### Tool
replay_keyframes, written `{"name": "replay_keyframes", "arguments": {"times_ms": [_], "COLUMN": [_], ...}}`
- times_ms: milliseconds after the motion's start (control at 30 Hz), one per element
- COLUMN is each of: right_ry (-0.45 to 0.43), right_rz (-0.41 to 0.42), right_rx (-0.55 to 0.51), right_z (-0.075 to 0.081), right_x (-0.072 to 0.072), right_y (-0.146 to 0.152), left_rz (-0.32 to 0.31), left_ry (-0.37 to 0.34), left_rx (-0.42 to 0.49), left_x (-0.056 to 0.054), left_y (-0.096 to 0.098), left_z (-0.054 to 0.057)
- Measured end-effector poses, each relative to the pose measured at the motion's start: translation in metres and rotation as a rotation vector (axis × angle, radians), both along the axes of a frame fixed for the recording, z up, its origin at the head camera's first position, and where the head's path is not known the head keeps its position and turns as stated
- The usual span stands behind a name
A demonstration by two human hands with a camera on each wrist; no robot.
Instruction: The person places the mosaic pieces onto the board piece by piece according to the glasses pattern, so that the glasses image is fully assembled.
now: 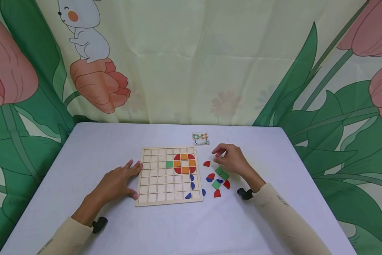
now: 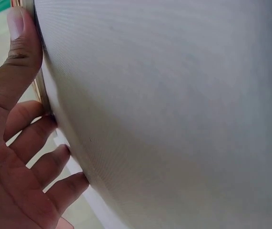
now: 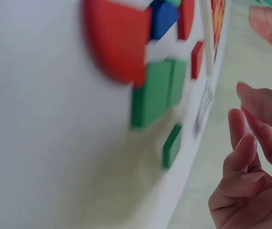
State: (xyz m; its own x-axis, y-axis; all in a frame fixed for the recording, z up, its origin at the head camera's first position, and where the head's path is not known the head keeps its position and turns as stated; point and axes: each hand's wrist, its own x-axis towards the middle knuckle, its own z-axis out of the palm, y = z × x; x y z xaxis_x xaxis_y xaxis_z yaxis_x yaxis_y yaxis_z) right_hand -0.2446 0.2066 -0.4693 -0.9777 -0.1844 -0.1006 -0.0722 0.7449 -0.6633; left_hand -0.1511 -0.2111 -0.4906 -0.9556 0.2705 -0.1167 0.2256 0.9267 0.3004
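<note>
My left hand [image 1: 116, 182] rests at the left edge of a wooden grid board [image 1: 152, 180], thumb and fingertips spread along its side. On the board, red quarter circles [image 1: 177, 170] and orange squares [image 1: 184, 156] form a ring, with a green square [image 1: 169, 164] to its left. Blue half circles [image 1: 192, 185] lie lower on its right side. To the right of the board, my right hand [image 1: 232, 158] hovers above the table with loosely bent fingers and nothing visible between them. Loose green squares [image 3: 157, 98] and a red quarter circle [image 3: 119, 40] lie near it.
A small pattern card [image 1: 200, 138] lies behind the board's far right corner. More red, blue and green pieces [image 1: 215, 184] are scattered right of the board on the white-covered table [image 1: 165, 230]. A printed curtain [image 1: 178, 63] hangs behind the table.
</note>
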Motion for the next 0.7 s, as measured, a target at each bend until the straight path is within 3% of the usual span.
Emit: {"name": "replay_keyframes", "arguments": {"times_ms": [400,700], "right_ry": [-0.064,-0.07], "right_rz": [-0.107,-0.099], "right_rx": [0.097,0.137], "right_z": [-0.017,-0.019], "right_x": [-0.006,-0.009], "right_y": [0.035,0.033], "left_rz": [-0.001,0.008], "left_ry": [-0.006,-0.017], "left_rx": [-0.003,-0.005], "left_x": [-0.001,-0.001], "left_y": [0.0,0.001], "left_z": [0.002,0.001]}}
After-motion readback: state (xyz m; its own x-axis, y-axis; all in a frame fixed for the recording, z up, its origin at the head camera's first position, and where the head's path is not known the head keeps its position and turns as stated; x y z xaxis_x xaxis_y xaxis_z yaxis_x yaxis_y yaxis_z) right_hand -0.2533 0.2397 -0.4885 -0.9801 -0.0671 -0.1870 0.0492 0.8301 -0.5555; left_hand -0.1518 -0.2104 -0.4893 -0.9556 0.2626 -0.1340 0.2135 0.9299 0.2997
